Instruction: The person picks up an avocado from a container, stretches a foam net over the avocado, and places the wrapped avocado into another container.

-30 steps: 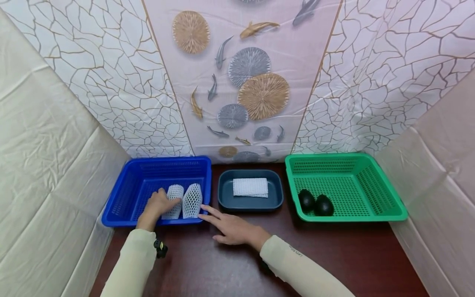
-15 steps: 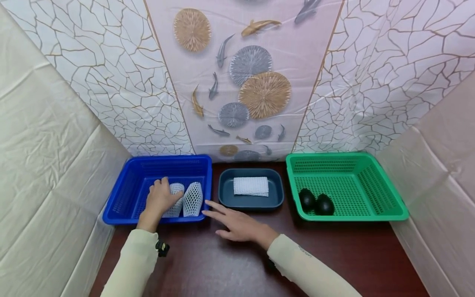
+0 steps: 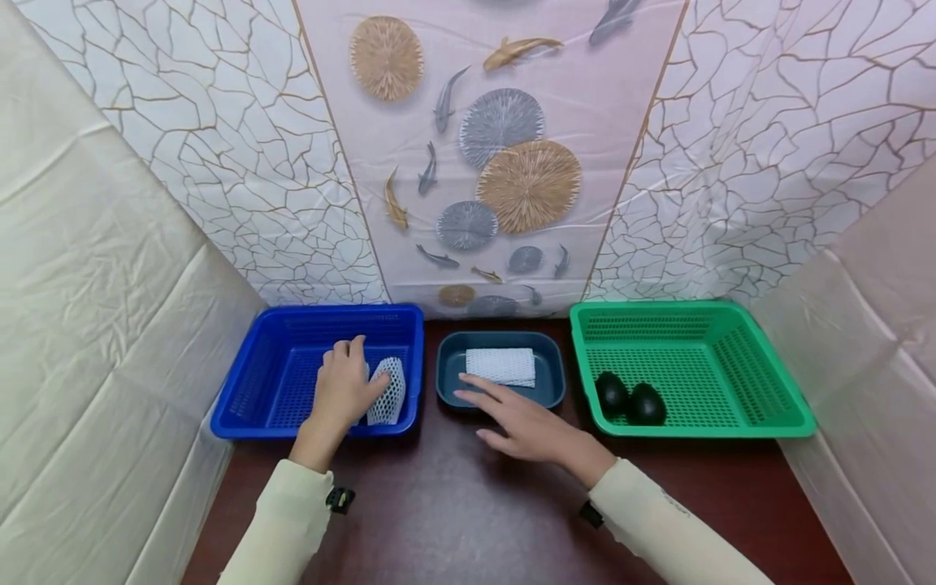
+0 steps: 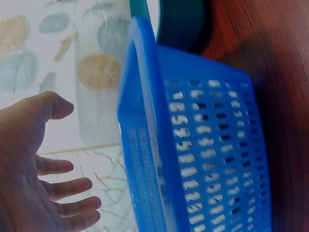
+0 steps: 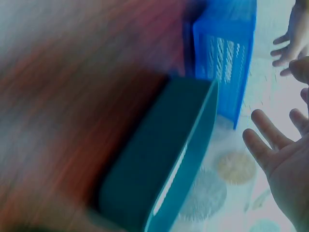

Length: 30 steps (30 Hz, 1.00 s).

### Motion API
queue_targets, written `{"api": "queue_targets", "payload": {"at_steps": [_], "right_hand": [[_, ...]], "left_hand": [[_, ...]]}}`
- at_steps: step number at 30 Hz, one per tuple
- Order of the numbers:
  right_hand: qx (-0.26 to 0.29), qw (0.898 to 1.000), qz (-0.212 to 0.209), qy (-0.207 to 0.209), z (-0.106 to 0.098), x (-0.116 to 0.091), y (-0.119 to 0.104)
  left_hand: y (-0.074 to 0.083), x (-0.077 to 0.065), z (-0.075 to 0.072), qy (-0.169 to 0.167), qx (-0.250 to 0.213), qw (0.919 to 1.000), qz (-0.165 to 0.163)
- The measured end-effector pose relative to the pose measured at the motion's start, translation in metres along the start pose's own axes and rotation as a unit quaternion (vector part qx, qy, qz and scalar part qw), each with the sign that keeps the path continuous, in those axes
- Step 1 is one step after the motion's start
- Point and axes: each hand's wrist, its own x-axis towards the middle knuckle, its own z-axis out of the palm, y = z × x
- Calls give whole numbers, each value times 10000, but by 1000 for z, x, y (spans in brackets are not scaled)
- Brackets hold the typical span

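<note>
My left hand (image 3: 344, 390) hovers over the blue basket (image 3: 252, 366), its fingers spread and nothing in them, as the left wrist view also shows. Partly behind the thumb, a white foam net sleeve (image 3: 393, 390) lies in that basket; a second sleeve beside it is mostly hidden under the hand. My right hand (image 3: 528, 422) is held with loose fingers in front of the dark teal tray (image 3: 446, 382), its fingertips overlapping the tray's near left part. Inside the tray lies a flat white foam net sleeve (image 3: 512, 366).
At the right stands a green basket (image 3: 731, 390) with two dark, rounded fruits (image 3: 647, 405) in its near left corner. All containers sit in a row on a brown wood table (image 3: 453, 504), against a patterned cloth backdrop (image 3: 526, 268).
My right hand has moved right, from the blue basket's edge to the tray's front. My left hand has lifted and shifted right over the net sleeves. The view has moved slightly.
</note>
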Motion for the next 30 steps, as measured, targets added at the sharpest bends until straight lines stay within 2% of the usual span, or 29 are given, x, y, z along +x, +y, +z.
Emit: {"api": "queue_targets", "payload": {"at_steps": [5,9,16,23,30], "right_hand": [[-226,9991,225,284,-20,-20,11],[-362,9969,528,452,-35,-37,21],[-509,9922,912,684,-59,-64,38],[-676,9870,1211,818,-79,-91,63],[-235,9806,1710,926,-88,-115,96]], "left_hand": [[14,-7,1,428,-1,9982,429],[26,-12,4,736,50,9936,853],[41,-20,18,1145,221,9760,1840],[57,-26,34,1173,218,9533,2775],[69,-28,47,1085,335,9372,3298]]}}
